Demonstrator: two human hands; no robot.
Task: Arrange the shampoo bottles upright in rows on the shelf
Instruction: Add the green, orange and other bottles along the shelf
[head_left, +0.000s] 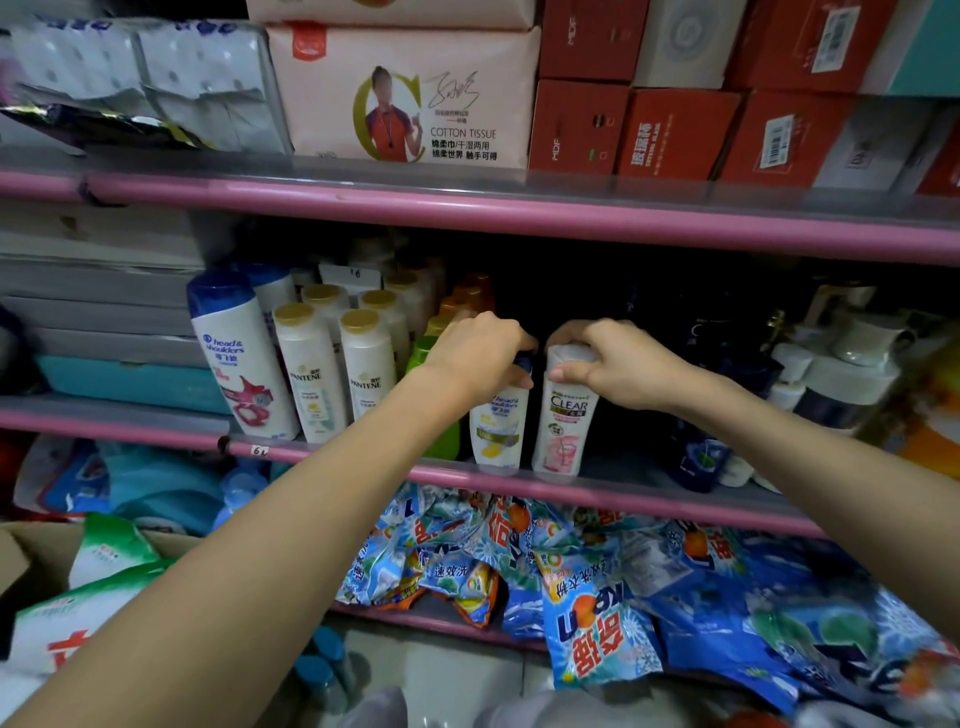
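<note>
Both my forearms reach up to the shelf (519, 480), left hand (480, 358) gripping the Head & Shoulders bottle (497, 431) by its cap, right hand (615, 366) pinching the Clear bottle (563, 431) just beside it, both probably light, stiff, slick plastic, standing upright at the front edge.

Under the left hand (480, 353) and right hand (618, 364), the two small shampoo bottles (561, 426) look like smooth, glossy white plastic. The shelf edge (519, 486) just below them is pink with a satin sheen. Lower still, the detergent bags (597, 623) are crinkled, shiny film.
</note>
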